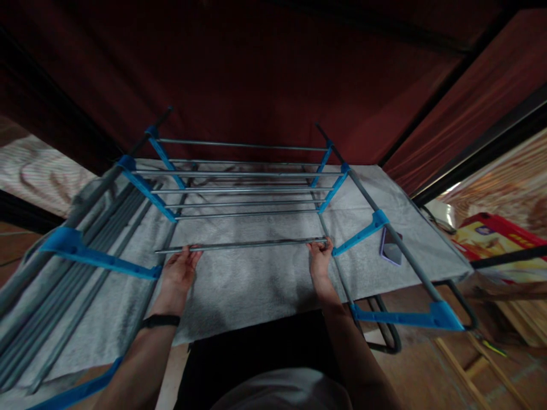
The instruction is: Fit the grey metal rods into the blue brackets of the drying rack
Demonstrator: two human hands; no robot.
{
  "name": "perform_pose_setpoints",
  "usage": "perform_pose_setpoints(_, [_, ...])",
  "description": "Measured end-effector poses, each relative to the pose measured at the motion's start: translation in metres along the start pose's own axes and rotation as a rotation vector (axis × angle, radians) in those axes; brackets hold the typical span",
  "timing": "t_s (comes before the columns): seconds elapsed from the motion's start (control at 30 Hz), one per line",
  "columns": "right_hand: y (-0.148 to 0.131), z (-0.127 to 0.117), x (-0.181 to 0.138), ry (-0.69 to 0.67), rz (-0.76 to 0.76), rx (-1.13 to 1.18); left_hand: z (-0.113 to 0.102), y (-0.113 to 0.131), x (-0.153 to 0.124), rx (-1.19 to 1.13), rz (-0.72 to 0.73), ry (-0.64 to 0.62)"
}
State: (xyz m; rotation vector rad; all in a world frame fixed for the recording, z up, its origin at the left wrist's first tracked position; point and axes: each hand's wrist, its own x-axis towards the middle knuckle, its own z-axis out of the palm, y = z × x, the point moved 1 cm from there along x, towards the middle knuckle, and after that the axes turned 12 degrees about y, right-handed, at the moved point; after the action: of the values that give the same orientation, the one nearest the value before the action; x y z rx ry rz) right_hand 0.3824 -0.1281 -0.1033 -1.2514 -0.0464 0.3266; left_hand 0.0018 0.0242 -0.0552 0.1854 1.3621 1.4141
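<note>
Your left hand and right hand each had fingers curled on the thin grey metal rod, one near each end, holding it level above the grey towel. At 12 o'clock from the rod stood the blue-bracketed grey tube rack with its fitted rungs. A purple-cased phone lay on the towel at 3 o'clock of your right hand.
</note>
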Motion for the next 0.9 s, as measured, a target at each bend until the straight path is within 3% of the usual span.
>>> perform_pose_setpoints(0.63, [0.000,-0.005,0.000,0.003,-0.005,0.011,-0.001,-0.001,-0.006,-0.063,-0.045,0.026])
perform_pose_setpoints(0.9, [0.007,-0.016,0.015,0.036,0.052,0.078,-0.009,-0.008,-0.001,-0.098,-0.060,-0.031])
